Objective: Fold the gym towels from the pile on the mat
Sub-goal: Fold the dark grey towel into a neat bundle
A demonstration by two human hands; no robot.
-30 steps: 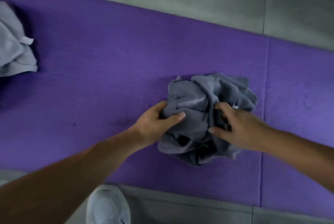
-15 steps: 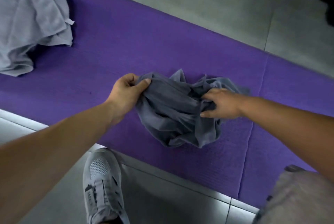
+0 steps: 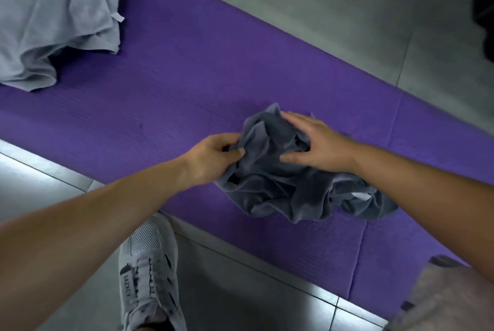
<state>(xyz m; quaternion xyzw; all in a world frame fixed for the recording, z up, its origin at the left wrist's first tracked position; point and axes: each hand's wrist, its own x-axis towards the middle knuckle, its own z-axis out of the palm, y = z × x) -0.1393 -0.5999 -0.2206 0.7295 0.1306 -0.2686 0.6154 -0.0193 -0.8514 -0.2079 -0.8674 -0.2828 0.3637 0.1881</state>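
A crumpled dark grey towel (image 3: pixel 288 191) lies on the purple mat (image 3: pixel 187 90), near its front edge. My left hand (image 3: pixel 213 156) pinches a fold at the towel's left side between thumb and fingers. My right hand (image 3: pixel 312 140) lies on top of the towel's far part with fingers spread and fairly straight, thumb pointing left. A white label (image 3: pixel 361 196) shows on the towel's right side. A pile of light grey towels (image 3: pixel 50 20) sits at the mat's far left.
Grey floor tiles (image 3: pixel 320 9) surround the mat. My grey sneaker (image 3: pixel 149 277) stands on the tiles just in front of the mat. A light fabric-covered knee (image 3: pixel 449 301) shows at the bottom right. Something dark (image 3: pixel 483 4) sits at the top right edge.
The view has swung, so the light grey pile shows more. My right hand let go of its grip and now lies flat on the towel; my left hand still holds the left fold.
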